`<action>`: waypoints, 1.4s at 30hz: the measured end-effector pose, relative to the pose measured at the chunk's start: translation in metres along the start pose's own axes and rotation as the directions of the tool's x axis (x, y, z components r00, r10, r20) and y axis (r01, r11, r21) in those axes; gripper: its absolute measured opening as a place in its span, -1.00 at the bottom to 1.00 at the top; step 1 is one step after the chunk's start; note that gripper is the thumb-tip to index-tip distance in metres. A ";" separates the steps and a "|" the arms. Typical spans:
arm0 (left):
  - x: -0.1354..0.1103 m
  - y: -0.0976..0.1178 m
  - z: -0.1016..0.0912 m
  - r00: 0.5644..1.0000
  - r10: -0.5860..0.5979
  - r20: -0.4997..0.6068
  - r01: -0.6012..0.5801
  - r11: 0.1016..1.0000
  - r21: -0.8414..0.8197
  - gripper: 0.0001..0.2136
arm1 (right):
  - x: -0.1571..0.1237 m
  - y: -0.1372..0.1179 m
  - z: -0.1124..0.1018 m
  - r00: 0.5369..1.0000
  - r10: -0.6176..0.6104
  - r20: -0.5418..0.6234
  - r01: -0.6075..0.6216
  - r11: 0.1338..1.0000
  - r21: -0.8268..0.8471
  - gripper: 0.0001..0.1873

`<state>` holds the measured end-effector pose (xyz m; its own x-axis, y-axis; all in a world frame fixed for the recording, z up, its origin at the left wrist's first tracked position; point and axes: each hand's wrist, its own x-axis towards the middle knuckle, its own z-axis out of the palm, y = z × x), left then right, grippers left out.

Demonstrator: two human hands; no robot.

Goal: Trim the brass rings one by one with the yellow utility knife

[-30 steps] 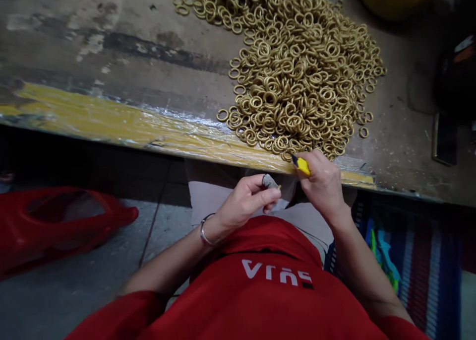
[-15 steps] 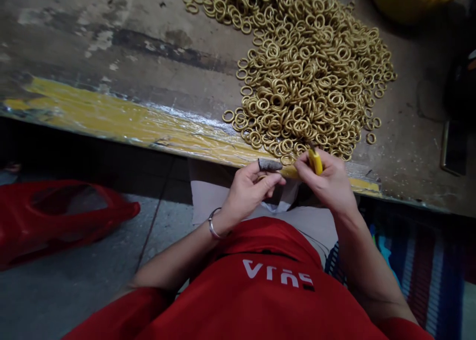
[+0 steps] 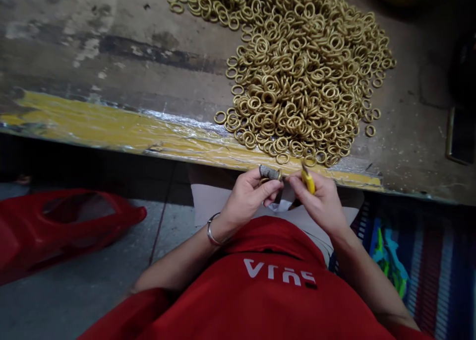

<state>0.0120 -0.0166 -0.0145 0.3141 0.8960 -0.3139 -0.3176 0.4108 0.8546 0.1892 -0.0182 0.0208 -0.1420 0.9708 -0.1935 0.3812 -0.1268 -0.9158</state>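
My left hand (image 3: 250, 193) is closed in a pinch on a brass-coloured ring (image 3: 280, 175), in front of the table edge. A grey wrap (image 3: 269, 172) covers its index finger, and more ring-like metal shows partly under the fingers. Close on its right, my right hand (image 3: 322, 196) is wrapped round a yellow-handled tool (image 3: 308, 182) with a thin dark tip pointing up; its exact kind is unclear. The right thumb and fingertips come up to the held ring, and I cannot tell whether they touch it. Beyond both hands lies a big pile of similar rings (image 3: 297, 82).
Yellow tape (image 3: 111, 124) runs along the front edge of the worn table (image 3: 92, 72). A dark flat object with a shiny rim (image 3: 461, 136) lies at the right. Below left is a red plastic stool (image 3: 22, 231), and striped cloth (image 3: 427, 265) hangs at the right.
My right hand has drawn back from the pile's edge, down and towards my left hand. A ring now shows upright at the left fingertips. The view has shifted slightly.
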 end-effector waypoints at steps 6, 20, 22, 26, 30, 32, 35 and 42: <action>-0.004 -0.003 0.001 0.997 0.000 0.071 0.007 0.995 -0.095 -0.76 | -0.019 0.004 -0.003 0.958 -0.279 0.069 0.258 0.729 -0.634 -0.78; -0.004 0.005 -0.009 0.978 0.104 0.182 -0.141 0.969 0.205 -0.82 | -0.020 0.006 -0.007 0.953 -0.272 0.135 0.279 0.611 -0.741 -0.75; -0.009 0.017 -0.007 0.943 0.132 0.305 -0.216 0.941 0.260 -0.88 | -0.017 0.008 -0.010 0.964 -0.248 0.096 0.224 0.561 -0.797 -0.77; -0.022 0.032 0.001 0.799 -0.004 0.601 -0.145 0.969 0.200 -0.87 | -0.007 0.005 -0.016 0.959 -0.280 -0.044 0.121 0.545 -0.830 -0.75; -0.020 0.021 0.001 0.954 -0.092 0.286 0.127 0.986 -0.108 -0.69 | 0.009 -0.007 -0.006 0.948 -0.315 0.045 0.235 0.597 -0.767 -0.78; -0.016 0.014 -0.003 0.978 -0.112 0.175 0.151 0.962 -0.226 -0.66 | 0.020 -0.010 0.005 0.960 -0.270 0.071 0.220 0.578 -0.786 -0.83; -0.012 0.010 -0.010 0.980 -0.133 0.147 0.170 0.947 -0.272 -0.74 | 0.034 -0.011 0.018 0.977 -0.201 0.067 0.166 0.525 -0.835 -0.85; -0.007 0.009 -0.017 0.980 -0.188 0.065 0.199 0.946 -0.255 -0.72 | 0.031 -0.011 0.003 0.980 -0.196 0.026 0.179 0.824 -0.538 -0.84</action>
<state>-0.0087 -0.0165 -0.0119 0.4261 0.7896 -0.4416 -0.4660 0.6100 0.6410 0.1783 0.0124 0.0243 -0.2379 0.9711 -0.0195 0.7800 0.1790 -0.5996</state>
